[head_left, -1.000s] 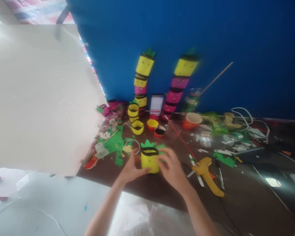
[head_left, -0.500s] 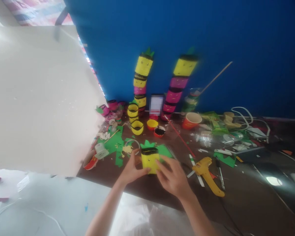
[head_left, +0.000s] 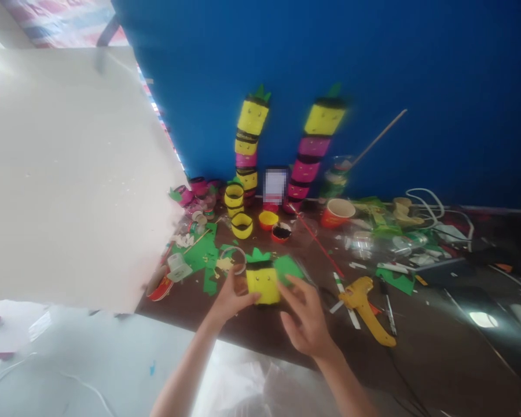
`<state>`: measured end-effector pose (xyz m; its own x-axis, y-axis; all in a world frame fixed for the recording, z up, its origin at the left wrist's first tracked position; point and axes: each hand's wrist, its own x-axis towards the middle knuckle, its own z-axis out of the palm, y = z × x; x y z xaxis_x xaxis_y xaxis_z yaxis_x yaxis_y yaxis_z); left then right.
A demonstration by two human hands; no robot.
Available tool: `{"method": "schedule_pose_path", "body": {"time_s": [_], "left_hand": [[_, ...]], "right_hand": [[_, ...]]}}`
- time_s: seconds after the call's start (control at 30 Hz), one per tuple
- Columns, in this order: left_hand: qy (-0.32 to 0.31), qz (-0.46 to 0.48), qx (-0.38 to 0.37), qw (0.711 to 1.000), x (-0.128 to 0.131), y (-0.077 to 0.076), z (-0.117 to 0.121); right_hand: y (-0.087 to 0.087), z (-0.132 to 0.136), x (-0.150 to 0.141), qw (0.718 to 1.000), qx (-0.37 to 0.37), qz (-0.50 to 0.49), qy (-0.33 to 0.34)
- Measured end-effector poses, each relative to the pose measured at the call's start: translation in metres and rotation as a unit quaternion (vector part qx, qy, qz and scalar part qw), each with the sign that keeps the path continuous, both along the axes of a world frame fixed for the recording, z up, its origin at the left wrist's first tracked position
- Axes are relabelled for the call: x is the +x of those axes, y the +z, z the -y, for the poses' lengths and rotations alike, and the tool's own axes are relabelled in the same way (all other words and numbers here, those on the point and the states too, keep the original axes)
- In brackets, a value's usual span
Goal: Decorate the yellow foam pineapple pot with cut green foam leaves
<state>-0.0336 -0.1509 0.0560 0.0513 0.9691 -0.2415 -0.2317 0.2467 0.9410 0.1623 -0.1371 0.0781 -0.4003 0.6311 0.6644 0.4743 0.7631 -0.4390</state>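
We're looking at the yellow cup, black-banded on top, dotted eyes facing us, leaning slightly, near the worktop's front edge.

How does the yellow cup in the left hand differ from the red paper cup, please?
The yellow cup shows eyes and a black band; the red paper cup shows neither. The yellow cup is tilted, opening hidden; the red paper cup stands upright, opening visible. The left hand holds the yellow cup, not the red paper cup. Both are cups.
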Motion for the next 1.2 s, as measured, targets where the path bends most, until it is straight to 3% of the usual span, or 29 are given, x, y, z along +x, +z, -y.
{"method": "schedule_pose_path", "body": {"time_s": [0.2, 0.33, 0.47, 0.63, 0.73, 0.9, 1.1, 1.2], "left_hand": [[0.088, -0.006, 0.032, 0.996, -0.018, -0.021, -0.02], [0.151, -0.096, 0.082, 0.98, -0.041, -0.024, -0.038], [0.195, -0.205, 0.16, 0.946, -0.055, -0.023, -0.051], [0.136, -0.345, 0.209, 0.905, -0.041, -0.027, -0.065], [0.086, -0.384, 0.221, 0.892, -0.026, -0.031, -0.074], [0.055, -0.43, 0.202, 0.878, -0.02, -0.039, -0.088], [0.032, -0.431, 0.189, 0.882, -0.031, -0.038, -0.085], [0.074, -0.327, 0.188, 0.923, -0.036, -0.037, -0.076]], "right_hand": [[-0.005, 0.005, 0.01, 0.993, 0.009, -0.108, -0.048], [-0.015, 0.012, 0.016, 0.994, -0.008, -0.095, -0.05], [-0.029, 0.021, 0.024, 0.995, -0.021, -0.086, -0.05], [-0.04, 0.03, 0.029, 0.995, -0.044, -0.078, -0.048], [-0.04, 0.033, 0.03, 0.995, -0.052, -0.067, -0.048], [-0.035, 0.036, 0.032, 0.995, -0.051, -0.057, -0.06], [-0.038, 0.039, 0.032, 0.993, -0.06, -0.063, -0.077], [-0.041, 0.039, 0.031, 0.992, -0.064, -0.067, -0.08]]}}
